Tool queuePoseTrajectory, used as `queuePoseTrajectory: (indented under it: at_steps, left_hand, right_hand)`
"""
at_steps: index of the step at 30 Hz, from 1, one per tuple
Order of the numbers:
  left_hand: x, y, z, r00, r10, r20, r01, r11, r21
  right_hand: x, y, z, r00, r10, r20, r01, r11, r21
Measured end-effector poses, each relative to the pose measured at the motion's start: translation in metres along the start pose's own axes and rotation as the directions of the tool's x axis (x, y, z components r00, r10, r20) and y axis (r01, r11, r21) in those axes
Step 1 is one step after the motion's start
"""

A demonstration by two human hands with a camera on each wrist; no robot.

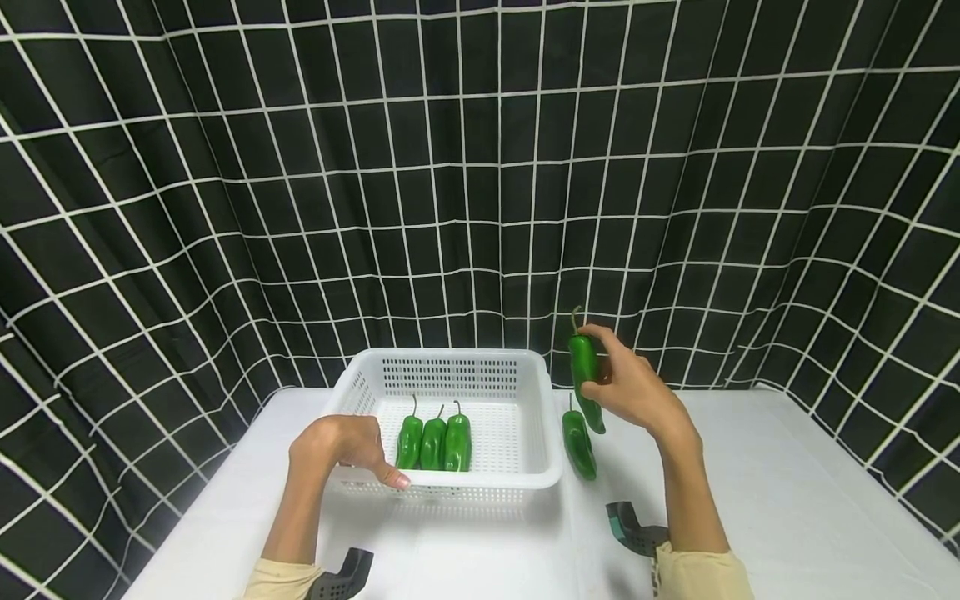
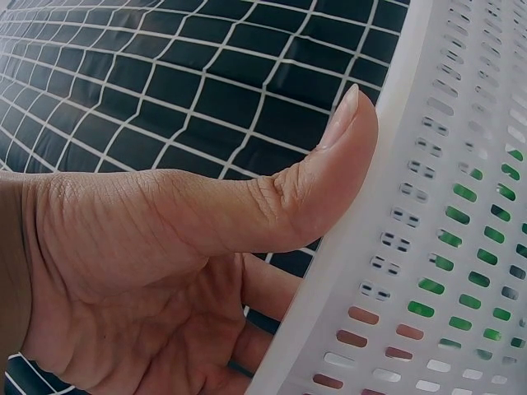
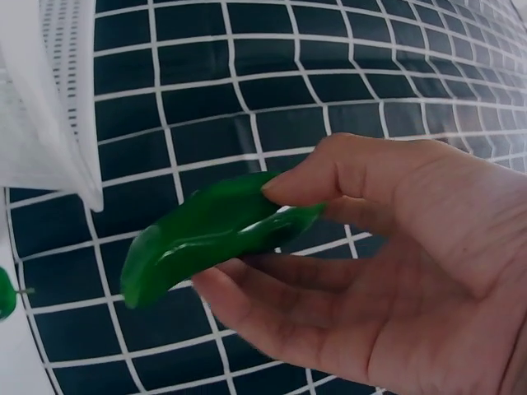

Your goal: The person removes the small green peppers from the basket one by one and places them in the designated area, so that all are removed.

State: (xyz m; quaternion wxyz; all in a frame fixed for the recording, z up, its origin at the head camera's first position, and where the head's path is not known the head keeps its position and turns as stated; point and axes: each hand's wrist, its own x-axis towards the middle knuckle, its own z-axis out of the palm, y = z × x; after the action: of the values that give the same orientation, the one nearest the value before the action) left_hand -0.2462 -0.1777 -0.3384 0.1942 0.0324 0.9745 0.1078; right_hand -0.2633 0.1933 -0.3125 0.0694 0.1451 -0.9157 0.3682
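My right hand [image 1: 637, 387] pinches a long green chili pepper [image 1: 583, 367] between thumb and fingers, its stem pointing up, just right of the basket. In the right wrist view the glossy pepper [image 3: 214, 226] extends beyond the fingertips. Below it, another green pepper [image 1: 578, 446] lies on the table against the basket's right side. My left hand [image 1: 341, 446] grips the front left rim of the white plastic basket [image 1: 536, 480], thumb outside and fingers over the inner side. Inside, three green peppers [image 1: 433, 443] lie side by side, stems away from me.
A white-covered table [image 1: 750, 483] bears the basket. Behind and at both sides hangs a black curtain with a white grid [image 1: 480, 192]. Dark wrist mounts [image 1: 637, 533] sit by both sleeves.
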Motion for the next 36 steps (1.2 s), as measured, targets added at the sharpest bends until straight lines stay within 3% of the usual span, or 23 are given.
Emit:
queuePoseTrajectory:
  at_steps: [6,14,36]
  left_hand:
    - [0.001,0.0,0.0,1.0,0.008,0.004,-0.008,1.0,0.003]
    - [0.001,0.0,-0.003,1.0,0.007,0.007,-0.007,1.0,0.013]
    - [0.001,-0.002,0.004,1.0,-0.014,-0.004,0.014,1.0,0.019]
  right_hand:
    - [-0.001,0.008,-0.004,0.999,0.043,0.013,-0.043,0.998,-0.044]
    - [0.0,0.021,-0.008,0.994,0.099,0.041,-0.097,0.995,-0.031]
    - [0.006,0.052,0.005,0.955,0.249,0.161,-0.251,0.968,-0.009]
